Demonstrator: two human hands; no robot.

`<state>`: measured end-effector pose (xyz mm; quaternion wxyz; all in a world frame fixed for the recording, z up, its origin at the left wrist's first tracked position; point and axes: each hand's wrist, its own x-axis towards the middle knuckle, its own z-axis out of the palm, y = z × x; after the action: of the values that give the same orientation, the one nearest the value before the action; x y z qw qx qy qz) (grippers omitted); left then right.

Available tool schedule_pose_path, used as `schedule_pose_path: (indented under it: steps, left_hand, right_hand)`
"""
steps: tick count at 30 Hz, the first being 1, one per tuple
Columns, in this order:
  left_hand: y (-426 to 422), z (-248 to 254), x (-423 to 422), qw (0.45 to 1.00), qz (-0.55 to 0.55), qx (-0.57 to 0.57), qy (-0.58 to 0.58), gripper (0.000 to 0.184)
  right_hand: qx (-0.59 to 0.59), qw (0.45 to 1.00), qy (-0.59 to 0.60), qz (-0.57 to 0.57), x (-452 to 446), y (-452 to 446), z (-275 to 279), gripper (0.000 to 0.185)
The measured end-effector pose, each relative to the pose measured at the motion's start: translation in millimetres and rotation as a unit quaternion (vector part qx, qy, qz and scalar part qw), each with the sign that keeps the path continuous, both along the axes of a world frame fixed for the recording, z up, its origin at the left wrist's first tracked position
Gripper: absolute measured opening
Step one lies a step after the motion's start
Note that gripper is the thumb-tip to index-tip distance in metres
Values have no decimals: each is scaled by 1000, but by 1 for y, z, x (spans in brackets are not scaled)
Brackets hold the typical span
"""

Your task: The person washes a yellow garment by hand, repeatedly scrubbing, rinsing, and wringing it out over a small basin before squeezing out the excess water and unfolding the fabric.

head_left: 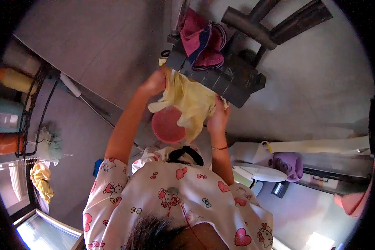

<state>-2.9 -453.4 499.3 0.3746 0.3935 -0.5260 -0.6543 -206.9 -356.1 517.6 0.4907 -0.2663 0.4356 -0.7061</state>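
A wet-looking pale yellow cloth garment (187,98) hangs stretched between my two hands. My left hand (155,83) is closed on its upper left end, close to a dark grey slatted shelf (237,85). At its right end, my right hand (218,116) is closed on the cloth, with the fingers partly hidden. Below the garment is a round pink basin (168,125), partly covered by the hanging cloth. A bunched pink and navy garment (202,41) lies on the shelf just beyond my hands.
Thick dark pipes (275,25) run along the wall behind the shelf. On the left, a black wire rack (31,104) holds several bottles, and a yellow cloth (41,181) hangs below it. A white toilet lid (262,172) and a purple container (288,166) are at right.
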Motion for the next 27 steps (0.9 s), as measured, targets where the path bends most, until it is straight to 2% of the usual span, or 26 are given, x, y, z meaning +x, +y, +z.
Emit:
schedule_pose_path:
  steps: [2,4,5,7,8,9,10,11,12,14,15,17,19,21,23,24,25,26,27]
  left_hand:
    - [2,-4,1,987,0,36,159,36]
    - [12,-2,-2,966,-43,92,239,32]
    - [19,3,-6,951,-65,119,278,32]
    - [32,3,-14,924,-96,157,335,34]
    - [38,-1,-19,914,-106,169,354,36]
    - [43,-14,-28,970,-31,57,234,40]
    - [46,-26,-33,992,47,-56,106,44]
    - [50,-4,-29,994,65,-77,-39,51]
    - [49,-5,-27,994,66,-76,-39,51]
    - [42,-13,-21,987,66,-140,-39,47]
    - [38,-23,-18,988,67,-137,26,44]
    - [38,-30,-14,994,61,-90,29,41]
    - [41,-23,-10,997,56,-42,31,38]
    - [53,19,-14,999,31,35,26,30]
    - [48,-10,-19,998,58,29,28,30]
    - [47,-15,-21,996,83,22,30,30]
    - [47,-19,-19,996,87,23,28,30]
    - [46,-17,-16,990,132,54,2,29]
    - [44,-16,-13,980,178,84,-23,28]
  right_hand:
    - [-11,1000,25,3,7,0,4,26]
    - [60,997,-12,36,19,-1,12,26]
    - [60,997,-11,36,24,-7,3,26]
    - [84,986,-56,133,34,-22,-21,28]
    - [83,986,-55,134,39,-27,-23,28]
    - [22,986,14,165,45,-32,-20,32]
    - [12,974,-69,215,49,-36,-14,35]
    - [11,953,-148,262,54,-40,-3,38]
    - [12,953,-148,264,53,-44,-4,38]
    - [48,948,-30,313,45,-49,-10,38]
    - [60,942,10,330,40,-50,-13,38]
    - [63,939,-97,324,31,-52,-26,37]
    - [53,945,-103,306,36,-51,-38,36]
    - [45,951,-107,286,39,-45,-45,36]
    - [118,970,-81,196,42,-42,-48,34]
    - [119,969,-82,200,34,-46,-59,34]
    - [206,922,225,239,16,-55,-82,35]
    - [236,862,373,249,-3,-61,-117,36]
    - [264,778,509,256,-23,-68,-153,37]
